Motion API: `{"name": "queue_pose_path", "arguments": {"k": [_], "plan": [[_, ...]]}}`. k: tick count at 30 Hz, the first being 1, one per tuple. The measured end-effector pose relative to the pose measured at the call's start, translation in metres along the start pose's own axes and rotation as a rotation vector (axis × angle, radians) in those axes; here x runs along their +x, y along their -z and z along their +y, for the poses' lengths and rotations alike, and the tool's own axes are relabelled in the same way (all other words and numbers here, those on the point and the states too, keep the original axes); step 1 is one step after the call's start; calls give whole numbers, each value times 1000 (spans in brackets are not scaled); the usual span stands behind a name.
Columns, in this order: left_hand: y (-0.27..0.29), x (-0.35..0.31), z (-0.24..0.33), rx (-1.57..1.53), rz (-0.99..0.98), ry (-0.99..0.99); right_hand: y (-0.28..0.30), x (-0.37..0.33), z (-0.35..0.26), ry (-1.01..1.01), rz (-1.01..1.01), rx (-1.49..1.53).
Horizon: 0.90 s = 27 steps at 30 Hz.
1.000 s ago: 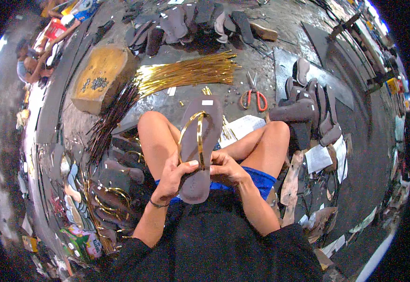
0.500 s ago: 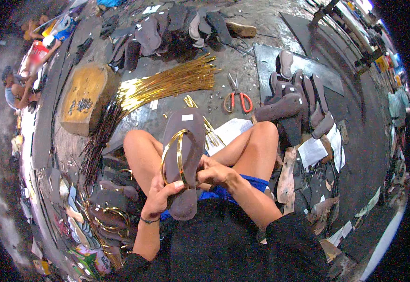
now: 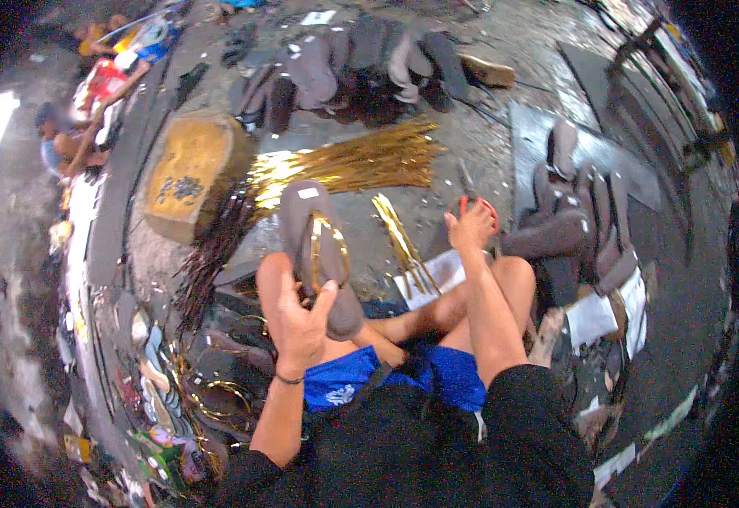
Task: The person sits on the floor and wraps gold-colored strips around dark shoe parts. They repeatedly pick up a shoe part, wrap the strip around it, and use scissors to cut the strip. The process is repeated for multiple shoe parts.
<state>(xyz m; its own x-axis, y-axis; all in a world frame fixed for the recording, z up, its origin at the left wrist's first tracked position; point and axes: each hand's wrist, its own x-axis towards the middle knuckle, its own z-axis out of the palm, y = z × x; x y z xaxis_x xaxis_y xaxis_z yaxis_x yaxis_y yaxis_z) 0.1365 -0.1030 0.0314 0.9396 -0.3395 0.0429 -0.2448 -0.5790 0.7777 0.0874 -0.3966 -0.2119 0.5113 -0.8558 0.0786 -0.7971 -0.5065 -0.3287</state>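
Observation:
My left hand [image 3: 300, 317] holds a dark brown flip-flop [image 3: 295, 216] with shiny gold straps, its thumb on the lower part of the sole by the straps. A small white label sits near the toe end. Stretched forward to the right, my right hand [image 3: 473, 227] has its fingers closed on the red handles of a pair of scissors [image 3: 490, 208]. The scissor blades point away and look blurred. Between my hands, several cut gold strips [image 3: 397, 233] lie on the floor, reaching onto a white paper [image 3: 444, 275].
A large bundle of gold strips [image 3: 352, 162] lies ahead, beside a wooden block [image 3: 190, 161] bearing small dark bits. Dark soles [image 3: 310, 72] line the far side; more soles [image 3: 556, 233] are piled at right. Gold-strapped sandals [image 3: 226, 360] lie at left. Another person [image 3: 63, 140] sits far left.
My right hand has left the flip-flop and gone forward to the scissors. The left hand now holds the flip-flop alone, tilted and farther left. The whole view has shifted.

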Motion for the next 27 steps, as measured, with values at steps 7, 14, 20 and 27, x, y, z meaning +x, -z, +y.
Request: {"name": "queue_pose_path", "arguments": {"k": [7, 14, 20, 27], "plan": [[-7, 8, 3, -370, -49, 259, -12, 18, 20, -188, -302, 165], [-4, 5, -67, -1141, -35, 277, 68, -34, -27, -482, -947, 1536], [4, 3, -45, -1724, -39, 513, 148, -176, -69, -288, -1182, 1366], [4, -25, -47, -1551, -52, 474, 187, -205, -98, 409, -907, 716]]}}
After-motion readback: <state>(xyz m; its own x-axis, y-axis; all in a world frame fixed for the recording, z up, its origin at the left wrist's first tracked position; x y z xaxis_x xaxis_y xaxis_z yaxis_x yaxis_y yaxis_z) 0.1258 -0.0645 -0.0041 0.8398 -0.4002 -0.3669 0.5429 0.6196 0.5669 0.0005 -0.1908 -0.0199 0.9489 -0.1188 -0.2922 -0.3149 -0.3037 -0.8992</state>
